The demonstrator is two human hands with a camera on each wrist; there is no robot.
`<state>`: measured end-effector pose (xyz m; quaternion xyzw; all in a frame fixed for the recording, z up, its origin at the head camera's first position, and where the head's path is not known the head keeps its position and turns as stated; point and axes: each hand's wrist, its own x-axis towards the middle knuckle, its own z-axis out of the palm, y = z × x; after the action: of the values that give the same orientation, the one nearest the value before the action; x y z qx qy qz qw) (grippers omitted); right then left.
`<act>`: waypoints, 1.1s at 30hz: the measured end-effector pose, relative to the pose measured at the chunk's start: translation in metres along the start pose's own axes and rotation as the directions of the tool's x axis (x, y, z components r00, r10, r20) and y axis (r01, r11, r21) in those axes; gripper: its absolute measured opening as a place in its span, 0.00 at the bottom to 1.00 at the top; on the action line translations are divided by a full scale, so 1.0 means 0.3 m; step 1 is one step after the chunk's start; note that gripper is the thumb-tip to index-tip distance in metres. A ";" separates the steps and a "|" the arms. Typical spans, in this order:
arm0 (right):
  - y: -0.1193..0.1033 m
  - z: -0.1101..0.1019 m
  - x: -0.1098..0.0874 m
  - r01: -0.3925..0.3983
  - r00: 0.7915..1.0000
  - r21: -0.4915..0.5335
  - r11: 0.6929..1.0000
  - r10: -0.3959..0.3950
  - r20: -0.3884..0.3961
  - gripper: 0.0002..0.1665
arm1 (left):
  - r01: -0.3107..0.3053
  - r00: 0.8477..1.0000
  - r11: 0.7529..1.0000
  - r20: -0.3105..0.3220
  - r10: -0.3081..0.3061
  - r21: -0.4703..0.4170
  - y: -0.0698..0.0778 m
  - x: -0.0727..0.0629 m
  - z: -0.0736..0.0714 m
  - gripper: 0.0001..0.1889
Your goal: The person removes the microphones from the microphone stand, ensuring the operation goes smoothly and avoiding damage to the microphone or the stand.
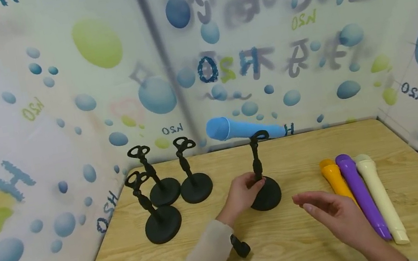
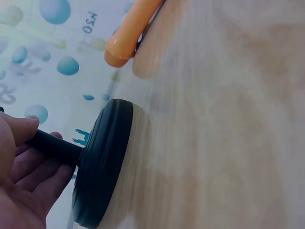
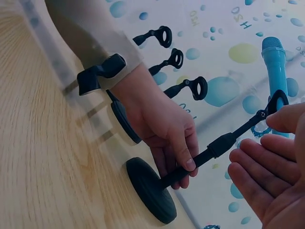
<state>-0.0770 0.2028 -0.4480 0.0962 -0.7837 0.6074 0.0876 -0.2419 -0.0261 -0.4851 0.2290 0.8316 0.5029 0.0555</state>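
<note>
My left hand (image 1: pixel 243 194) grips the lower pole of a black microphone stand (image 1: pixel 266 197), just above its round base. In the left wrist view the thumb and fingers wrap that pole, and the base (image 2: pixel 105 164) is tilted against the wood. A blue microphone (image 1: pixel 246 127) lies across the clip at the stand's top, its head to the left. To the right of the stand, my right hand (image 1: pixel 339 215) is held apart from it with nothing in its grasp. The right wrist view shows its fingers (image 3: pixel 271 167) loosely extended.
Three more black stands (image 1: pixel 162 225) with bare clips stand at the table's left. Orange (image 1: pixel 335 178), purple (image 1: pixel 360 192) and cream (image 1: pixel 382 198) microphones lie side by side at the right. Patterned sheeting (image 1: pixel 200 34) rises behind the wooden table (image 1: pixel 297 250).
</note>
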 end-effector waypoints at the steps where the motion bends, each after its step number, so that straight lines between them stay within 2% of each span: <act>1: -0.003 0.001 0.002 0.003 1.000 -0.003 1.000 -0.003 0.004 0.15 | -0.003 1.000 1.000 0.001 0.003 0.000 0.001 -0.009 0.000 0.10; 10: -0.033 0.012 0.006 0.046 0.999 -0.028 0.999 -0.046 0.000 0.15 | -0.039 0.999 0.999 0.023 0.039 0.004 0.013 -0.085 -0.004 0.10; 20: -0.077 0.016 0.005 0.076 0.997 -0.052 0.996 -0.076 0.001 0.16 | -0.039 0.998 0.999 0.043 0.040 -0.017 0.027 -0.180 -0.009 0.09; 28: -0.117 0.000 0.008 0.174 0.985 -0.068 0.982 -0.175 -0.006 0.17 | -0.034 0.996 0.998 0.077 0.038 -0.059 0.034 -0.241 -0.008 0.09; 33: -0.132 -0.015 0.013 0.190 0.981 -0.074 0.979 -0.191 -0.015 0.18 | -0.042 0.995 0.995 0.090 0.051 -0.094 0.034 -0.269 -0.008 0.10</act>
<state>-0.0705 0.1973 -0.4088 0.1608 -0.7913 0.5685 0.1575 -0.1677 -0.0593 -0.4864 0.2685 0.7985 0.5307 0.0924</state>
